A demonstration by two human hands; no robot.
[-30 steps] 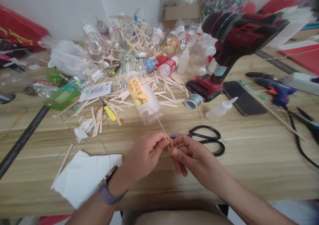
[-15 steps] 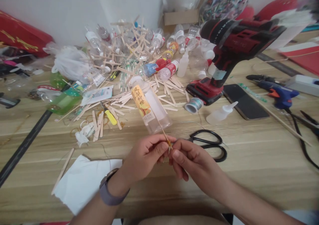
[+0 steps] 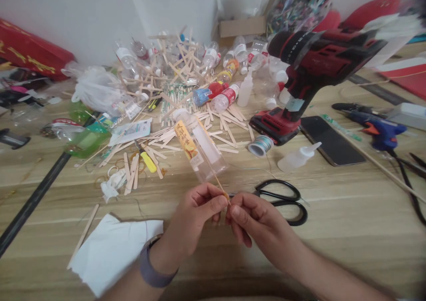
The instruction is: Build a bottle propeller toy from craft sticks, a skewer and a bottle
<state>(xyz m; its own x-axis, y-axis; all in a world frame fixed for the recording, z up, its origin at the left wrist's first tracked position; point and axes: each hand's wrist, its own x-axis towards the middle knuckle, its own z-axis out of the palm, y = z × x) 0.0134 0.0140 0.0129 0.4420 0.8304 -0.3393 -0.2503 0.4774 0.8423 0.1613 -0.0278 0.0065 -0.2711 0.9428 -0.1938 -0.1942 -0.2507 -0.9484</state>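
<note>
Thumb and fingers of my left hand (image 3: 196, 216) are closed on a thin wooden stick (image 3: 218, 182) close to its lower end. A small yellow-brown band, perhaps a rubber band, is wrapped round the stick at my fingertips. My right hand (image 3: 258, 221) pinches the tip of the same stick, its fingers nearly touching the left ones. Behind the stick lies a clear plastic bottle (image 3: 196, 148) with a yellow label. Black-handled scissors (image 3: 282, 199) rest just beyond my right hand, their blades partly hidden by it.
A red cordless drill (image 3: 309, 70) stands at the right, near a thread spool (image 3: 260, 145), a glue bottle (image 3: 298, 156), a phone (image 3: 333, 141) and a blue glue gun (image 3: 376, 128). Popsicle sticks and plastic bottles are heaped at the back. White paper (image 3: 113, 252) lies front left.
The view has shifted slightly. Both hands keep their pinch on the stick; the left thumb now covers more of the yellow-brown band.
</note>
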